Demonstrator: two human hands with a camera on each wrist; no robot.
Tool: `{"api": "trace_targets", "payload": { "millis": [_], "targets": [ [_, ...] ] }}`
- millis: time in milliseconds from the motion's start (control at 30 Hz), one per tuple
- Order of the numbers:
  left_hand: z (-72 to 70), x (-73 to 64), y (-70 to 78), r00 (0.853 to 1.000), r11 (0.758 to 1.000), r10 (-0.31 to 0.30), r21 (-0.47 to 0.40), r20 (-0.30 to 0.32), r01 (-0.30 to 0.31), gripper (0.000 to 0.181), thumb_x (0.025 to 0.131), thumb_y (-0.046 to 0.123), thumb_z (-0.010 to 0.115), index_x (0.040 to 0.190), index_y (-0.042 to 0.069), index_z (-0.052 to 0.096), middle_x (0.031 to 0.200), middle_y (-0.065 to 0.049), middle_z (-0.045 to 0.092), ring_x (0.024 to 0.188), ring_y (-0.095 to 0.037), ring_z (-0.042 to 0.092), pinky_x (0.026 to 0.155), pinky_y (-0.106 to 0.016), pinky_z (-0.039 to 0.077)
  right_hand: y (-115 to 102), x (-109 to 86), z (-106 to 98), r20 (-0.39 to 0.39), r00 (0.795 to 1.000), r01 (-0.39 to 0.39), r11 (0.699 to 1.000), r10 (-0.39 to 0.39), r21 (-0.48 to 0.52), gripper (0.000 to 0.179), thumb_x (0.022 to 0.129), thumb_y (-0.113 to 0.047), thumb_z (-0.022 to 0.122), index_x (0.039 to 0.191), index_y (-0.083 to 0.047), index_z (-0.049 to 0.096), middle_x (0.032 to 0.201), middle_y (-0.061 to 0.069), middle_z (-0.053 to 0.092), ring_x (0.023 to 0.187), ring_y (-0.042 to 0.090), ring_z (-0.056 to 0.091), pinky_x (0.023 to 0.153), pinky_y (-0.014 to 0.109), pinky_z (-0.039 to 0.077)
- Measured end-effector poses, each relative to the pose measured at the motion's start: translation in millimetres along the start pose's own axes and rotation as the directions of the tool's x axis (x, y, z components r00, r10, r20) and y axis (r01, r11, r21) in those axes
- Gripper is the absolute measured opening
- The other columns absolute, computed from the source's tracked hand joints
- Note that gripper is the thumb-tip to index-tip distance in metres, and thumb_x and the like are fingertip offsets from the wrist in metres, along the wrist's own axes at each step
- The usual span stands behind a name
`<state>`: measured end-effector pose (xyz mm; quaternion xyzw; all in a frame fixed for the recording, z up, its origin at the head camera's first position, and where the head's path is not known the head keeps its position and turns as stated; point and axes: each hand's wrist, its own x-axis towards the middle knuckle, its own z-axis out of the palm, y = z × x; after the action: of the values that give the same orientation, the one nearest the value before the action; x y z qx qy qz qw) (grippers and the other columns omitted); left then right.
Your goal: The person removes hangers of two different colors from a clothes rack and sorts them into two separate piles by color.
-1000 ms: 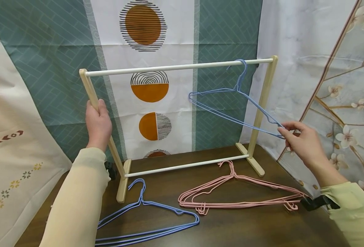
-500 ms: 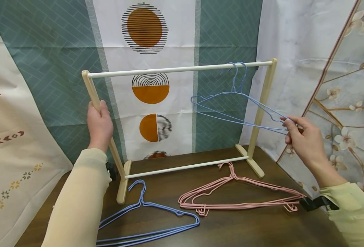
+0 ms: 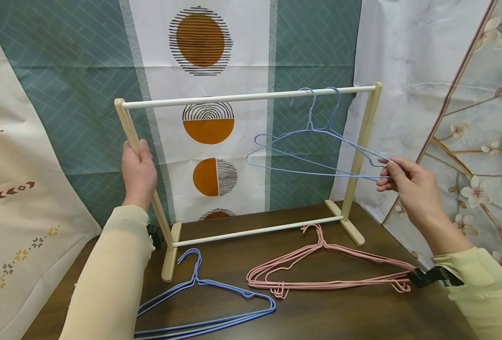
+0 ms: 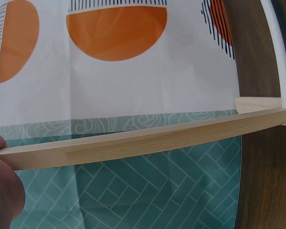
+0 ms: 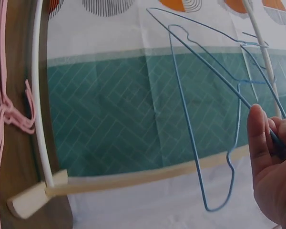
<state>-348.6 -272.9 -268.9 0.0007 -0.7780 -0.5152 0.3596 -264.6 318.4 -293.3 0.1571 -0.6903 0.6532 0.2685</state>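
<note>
My left hand (image 3: pixel 139 177) grips the left wooden post (image 3: pixel 127 123) of a small rack, its fingers wrapped round it. A white rail (image 3: pixel 217 98) runs across the rack's top. Two blue wire hangers hang from it near the right end. My right hand (image 3: pixel 419 196) pinches the right corner of the nearer hanger (image 3: pixel 312 111), whose hook sits over the rail. Just right of that one hangs the other hanger (image 3: pixel 335 111), its right end close to my fingers. In the right wrist view the held hanger (image 5: pixel 205 62) crosses in front of the second one (image 5: pixel 186 109).
On the dark table (image 3: pixel 340 314) lie several pink hangers (image 3: pixel 319 284) at the right front. More blue hangers (image 3: pixel 217 282) lie at the left front, partly hidden by my left sleeve. The rack's lower white bar (image 3: pixel 255 231) runs behind them. Patterned cloths hang behind and beside the rack.
The nearer blue hanger has slid left along the rail, so its hook now stands apart from the other's. My right hand has shifted slightly left with it. My left hand keeps its hold.
</note>
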Motion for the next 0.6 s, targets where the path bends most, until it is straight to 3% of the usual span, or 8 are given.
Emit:
{"api": "trace_targets", "payload": {
  "millis": [200, 600],
  "targets": [
    [-0.1, 0.1, -1.4, 1.000, 1.000, -0.010, 0.004, 0.003, 0.010, 0.058, 0.118, 0.058, 0.033, 0.150, 0.010, 0.041, 0.097, -0.003, 0.041, 0.072, -0.021, 0.039, 0.065, -0.035, 0.037, 1, 2.0, 10, 0.007, 1.000, -0.030, 0.981, 0.029, 0.191, 0.024, 0.113, -0.013, 0.063, 0.129, 0.001, 0.075, 0.099, 0.010, 0.068, 0.077, 0.015, 0.075, 0.073, 0.026, 0.063],
    [0.3, 0.6, 0.6, 1.000, 1.000, -0.009, 0.003, 0.006, 0.009, 0.054, 0.118, 0.057, 0.033, 0.147, 0.013, 0.042, 0.097, -0.002, 0.041, 0.072, -0.020, 0.039, 0.065, -0.035, 0.037, -2, 2.6, 26, 0.046, 0.998, -0.047, 0.921, 0.031, 0.387, 0.022, 0.112, -0.007, 0.063, 0.127, 0.005, 0.074, 0.098, 0.013, 0.067, 0.075, 0.018, 0.076, 0.073, 0.027, 0.064]
  ]
}}
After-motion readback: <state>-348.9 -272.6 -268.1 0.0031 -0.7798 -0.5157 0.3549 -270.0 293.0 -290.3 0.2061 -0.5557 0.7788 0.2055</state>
